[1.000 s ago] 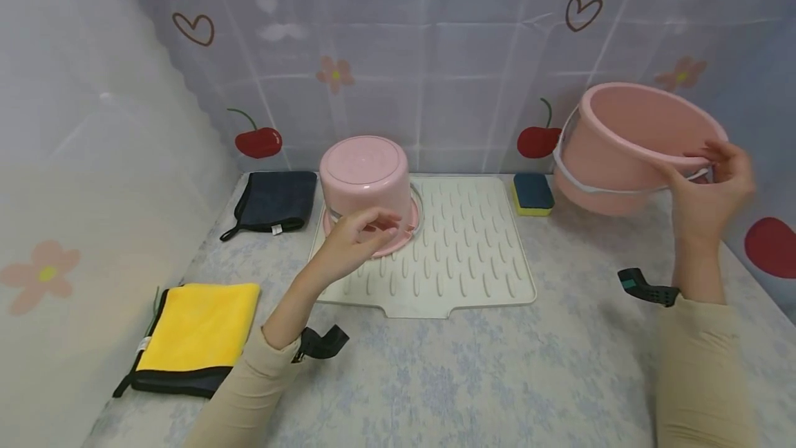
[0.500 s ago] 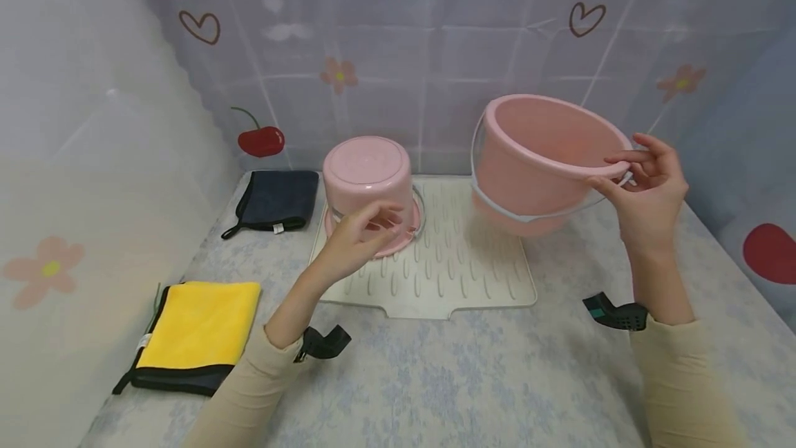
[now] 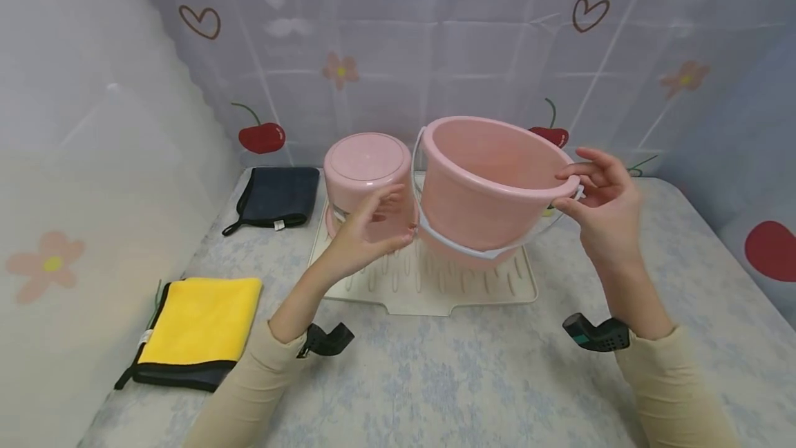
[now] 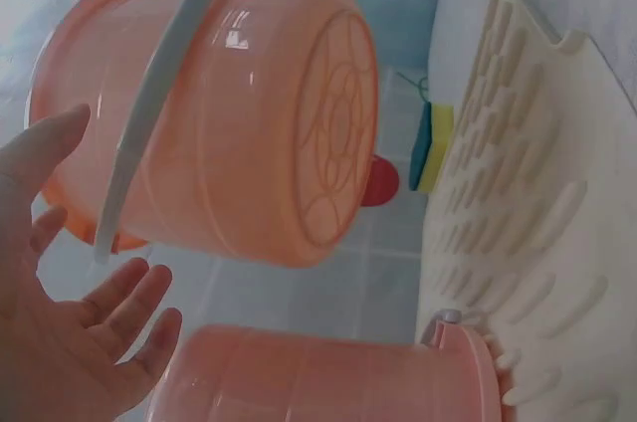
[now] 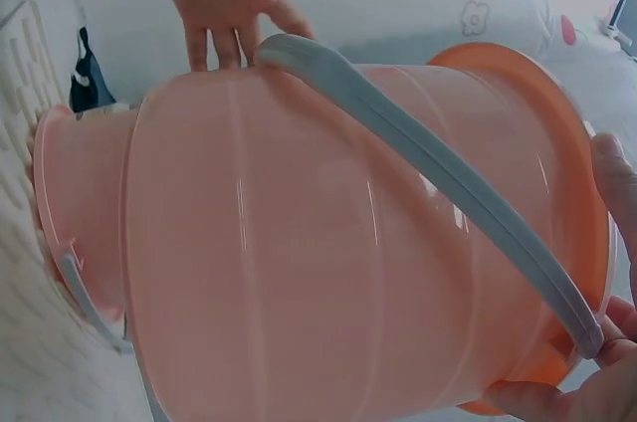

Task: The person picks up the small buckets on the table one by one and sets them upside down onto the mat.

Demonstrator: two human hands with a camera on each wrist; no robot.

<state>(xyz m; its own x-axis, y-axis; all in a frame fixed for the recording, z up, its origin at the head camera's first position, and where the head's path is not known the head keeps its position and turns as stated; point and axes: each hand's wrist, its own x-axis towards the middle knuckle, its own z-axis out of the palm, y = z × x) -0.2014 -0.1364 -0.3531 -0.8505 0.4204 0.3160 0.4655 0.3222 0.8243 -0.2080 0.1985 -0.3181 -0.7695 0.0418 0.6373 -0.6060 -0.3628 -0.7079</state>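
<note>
A pink bucket (image 3: 472,216) with a pale grey carrying handle is held up over the right part of a white ridged draining mat (image 3: 423,301), its mouth up and tilted. My right hand (image 3: 606,209) pinches its rim at the right between thumb and fingers. A second, smaller pink bucket (image 3: 367,161) stands upside down on the mat's left part. In front of that one is my left hand (image 3: 367,234), fingers spread and holding nothing. The left wrist view puts these spread fingers beside the raised bucket (image 4: 259,133), near its handle (image 4: 164,94).
A dark folded cloth (image 3: 276,196) lies at the back left, and a yellow cloth (image 3: 202,320) with black edging at the front left. Behind the raised bucket sits a blue and yellow sponge (image 4: 431,148), mostly hidden in the head view. A printed curtain (image 3: 429,54) closes off the back.
The right hand has carried the pink bucket leftward from the right side until it is over the mat next to the upturned bucket. The left hand has stayed nearly still, its fingers opening slightly.
</note>
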